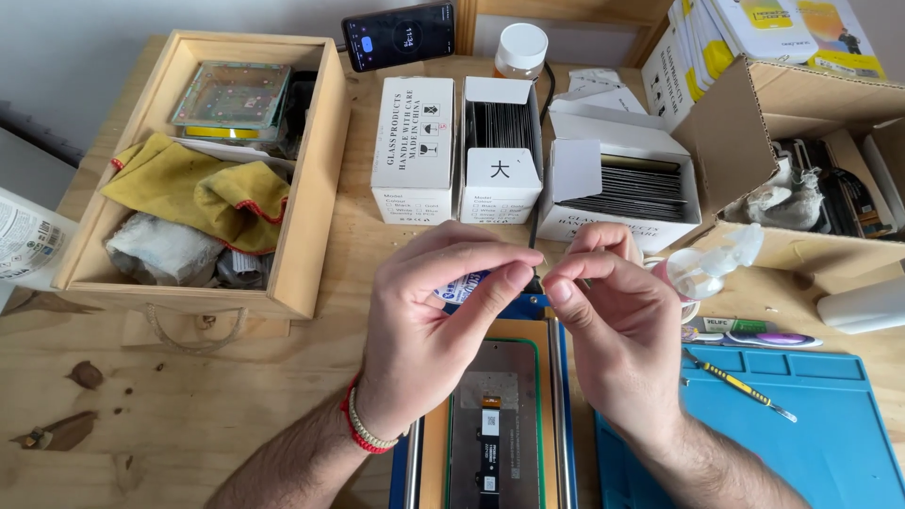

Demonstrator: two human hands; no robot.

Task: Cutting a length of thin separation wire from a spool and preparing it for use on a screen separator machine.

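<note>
My left hand and my right hand meet above a blue-framed fixture that holds a phone screen panel face down, with its flex cable showing. Both hands pinch something small between thumb and forefinger at about the fixture's top edge; the thing itself is too small to make out. A small white and blue item peeks out under my left fingers. A red and beaded bracelet sits on my left wrist.
A wooden crate with cloths stands at the left. Three white boxes of glass panels line the back, with a phone propped behind. A cardboard box is at right. A blue mat carries a thin tool.
</note>
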